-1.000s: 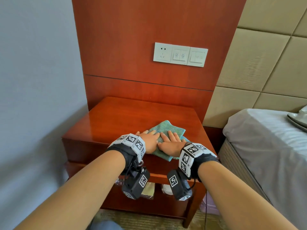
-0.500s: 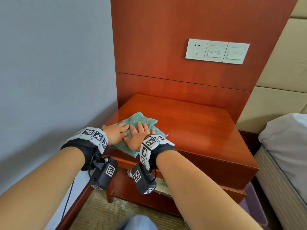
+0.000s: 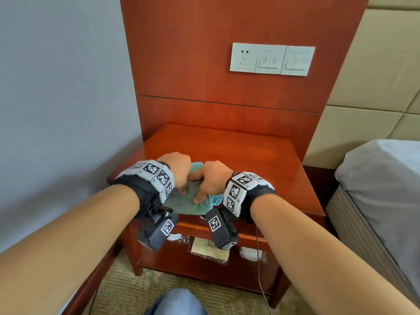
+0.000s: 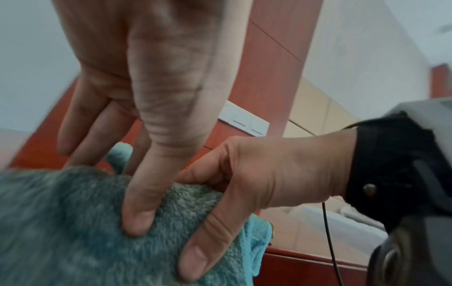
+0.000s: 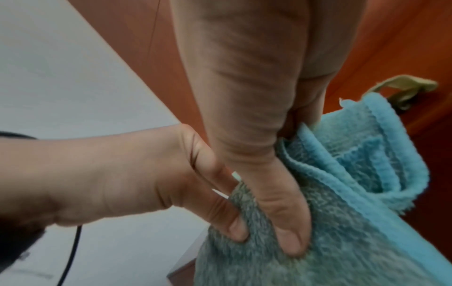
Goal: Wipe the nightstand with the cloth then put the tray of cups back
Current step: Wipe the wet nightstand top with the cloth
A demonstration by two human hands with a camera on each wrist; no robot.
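Observation:
The teal cloth (image 3: 184,204) is bunched at the front edge of the red-brown nightstand (image 3: 238,155), left of middle, and part of it droops over the edge. My left hand (image 3: 179,173) and right hand (image 3: 211,181) sit side by side on it, fingers curled over the top and thumbs pressed into the pile. In the left wrist view my left thumb digs into the cloth (image 4: 73,222). The right wrist view shows my right thumb in the cloth (image 5: 342,193), whose blue hem is folded beside it. No tray of cups is in view.
A grey wall stands close on the left. The wood panel behind the nightstand carries a socket and switches (image 3: 272,59). A bed (image 3: 381,178) lies to the right. Packets (image 3: 209,248) sit on the lower shelf and a thin cable (image 3: 261,269) hangs in front.
Both hands pushed the cloth flat from the front right of the top to the front left. Now the fingers have curled and gathered the cloth at the front edge.

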